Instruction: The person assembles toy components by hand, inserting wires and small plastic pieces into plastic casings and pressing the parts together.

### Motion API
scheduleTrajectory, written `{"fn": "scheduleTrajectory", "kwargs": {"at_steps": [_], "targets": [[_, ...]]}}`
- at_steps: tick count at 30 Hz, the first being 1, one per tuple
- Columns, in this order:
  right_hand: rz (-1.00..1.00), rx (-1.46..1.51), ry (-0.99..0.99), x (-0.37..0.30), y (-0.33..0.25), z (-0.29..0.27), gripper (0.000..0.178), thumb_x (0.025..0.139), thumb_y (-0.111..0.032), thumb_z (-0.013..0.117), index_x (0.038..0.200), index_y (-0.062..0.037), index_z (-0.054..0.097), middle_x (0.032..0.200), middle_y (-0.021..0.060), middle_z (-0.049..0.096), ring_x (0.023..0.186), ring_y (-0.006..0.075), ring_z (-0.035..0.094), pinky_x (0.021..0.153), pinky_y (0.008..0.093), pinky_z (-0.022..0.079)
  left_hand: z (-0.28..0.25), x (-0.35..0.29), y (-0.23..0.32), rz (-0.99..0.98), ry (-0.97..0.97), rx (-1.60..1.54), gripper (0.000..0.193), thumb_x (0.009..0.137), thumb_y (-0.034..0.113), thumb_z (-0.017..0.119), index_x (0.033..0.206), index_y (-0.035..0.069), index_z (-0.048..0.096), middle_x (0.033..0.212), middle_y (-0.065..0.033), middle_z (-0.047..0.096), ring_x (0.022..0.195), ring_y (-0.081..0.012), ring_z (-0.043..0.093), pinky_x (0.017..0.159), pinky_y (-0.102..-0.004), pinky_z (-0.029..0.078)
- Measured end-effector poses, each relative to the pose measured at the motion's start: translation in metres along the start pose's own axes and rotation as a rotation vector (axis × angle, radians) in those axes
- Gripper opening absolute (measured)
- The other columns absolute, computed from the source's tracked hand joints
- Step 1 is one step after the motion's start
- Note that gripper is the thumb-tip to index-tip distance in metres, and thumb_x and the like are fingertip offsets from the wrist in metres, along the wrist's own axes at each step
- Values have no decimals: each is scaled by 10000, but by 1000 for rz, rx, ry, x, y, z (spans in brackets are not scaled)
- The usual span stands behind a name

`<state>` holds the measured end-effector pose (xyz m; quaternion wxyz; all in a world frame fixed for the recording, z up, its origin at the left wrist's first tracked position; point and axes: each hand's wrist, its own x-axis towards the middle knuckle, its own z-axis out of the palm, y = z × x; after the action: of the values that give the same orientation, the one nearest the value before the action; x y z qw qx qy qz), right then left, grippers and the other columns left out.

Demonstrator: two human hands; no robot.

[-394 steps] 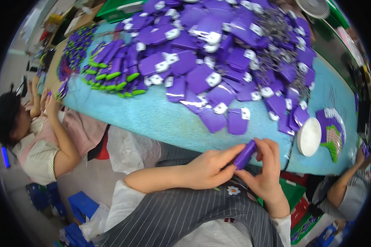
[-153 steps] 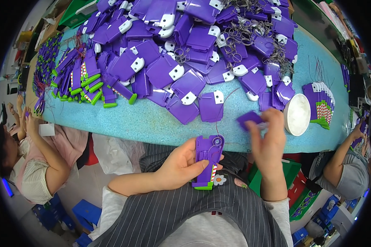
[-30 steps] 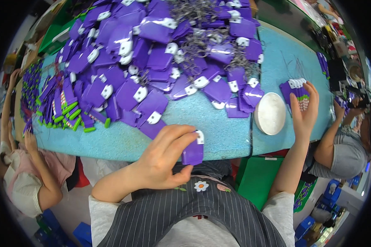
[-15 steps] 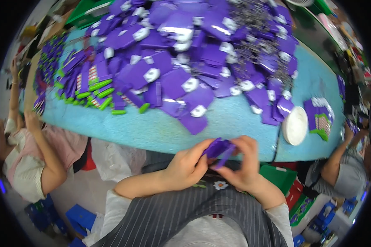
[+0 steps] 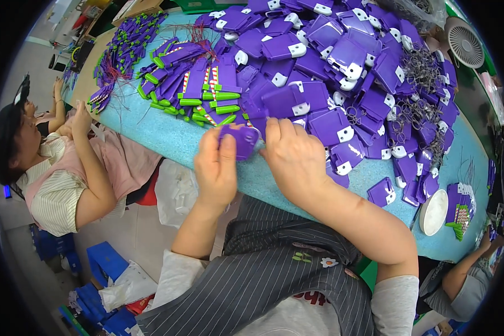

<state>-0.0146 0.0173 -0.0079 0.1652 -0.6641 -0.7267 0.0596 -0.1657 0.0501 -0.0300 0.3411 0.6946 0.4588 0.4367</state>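
My left hand (image 5: 215, 162) is closed on a purple plastic case piece (image 5: 239, 141), thumb flat against its face, just above the table's near edge. Close to its right is my right hand (image 5: 294, 157), back turned up and fingers curled at the border of the pile. Whatever those fingertips grip is hidden. Just past them lie purple strips with green ends (image 5: 227, 96) and red-and-white striped bands. Purple flat cases with white corner tabs (image 5: 331, 127) are heaped beyond and to the right.
A white bowl (image 5: 433, 213) stands near the right edge of the blue table (image 5: 151, 134). Dark metal rings (image 5: 425, 73) lie on the heap, with a small fan (image 5: 465, 42) beyond. A co-worker in pink (image 5: 112, 151) sits at left; another person's arm (image 5: 467, 269) shows at right.
Both hands have moved forward and left from the table's edge and come apart; the left keeps a purple piece, the right reaches the pile. The view has swung left.
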Motion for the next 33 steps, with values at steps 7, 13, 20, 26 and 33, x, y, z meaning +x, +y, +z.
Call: {"fn": "scheduleTrajectory", "kwargs": {"at_steps": [7, 13, 20, 26, 33], "targets": [[467, 1325, 61, -50, 36, -44, 151, 823, 16, 613, 943, -19, 528, 822, 57, 607, 631, 102, 587, 503, 212, 447, 9, -18, 2, 290, -202, 148, 221, 883, 58, 514, 1064, -63, 549, 1070, -207, 610, 1094, -406, 543, 934, -462, 421], [463, 1373, 293, -126, 55, -56, 571, 842, 32, 586, 1357, 16, 340, 928, 72, 560, 613, 59, 525, 505, 180, 422, 25, -56, 19, 348, -370, 57, 190, 858, 9, 493, 1040, -46, 509, 1155, -198, 592, 1145, -398, 521, 1006, -555, 322], [431, 876, 553, -143, 52, -65, 368, 784, 52, 646, 1138, 43, 547, 723, 20, 533, 570, 68, 484, 497, 204, 379, 18, -45, 51, 109, -494, -158, 228, 950, 81, 398, 1141, -41, 423, 1112, -216, 591, 922, -291, 616, 843, -372, 457], [-28, 120, 481, -139, 44, -66, 304, 675, 29, 697, 964, 35, 604, 723, 82, 578, 554, 198, 548, 466, 292, 431, 72, -53, 69, -681, -567, -1162, 337, 1010, 232, 322, 1279, 28, 338, 1173, -135, 539, 1036, -210, 574, 916, -383, 466], [-313, 11, 79, -135, 36, -53, 239, 679, -143, 577, 881, -18, 604, 730, 29, 474, 587, 150, 484, 512, 266, 367, 92, -41, 75, -744, -648, -1099, 262, 990, 183, 407, 1197, 25, 389, 1062, -119, 572, 941, -203, 620, 839, -320, 486]]}}
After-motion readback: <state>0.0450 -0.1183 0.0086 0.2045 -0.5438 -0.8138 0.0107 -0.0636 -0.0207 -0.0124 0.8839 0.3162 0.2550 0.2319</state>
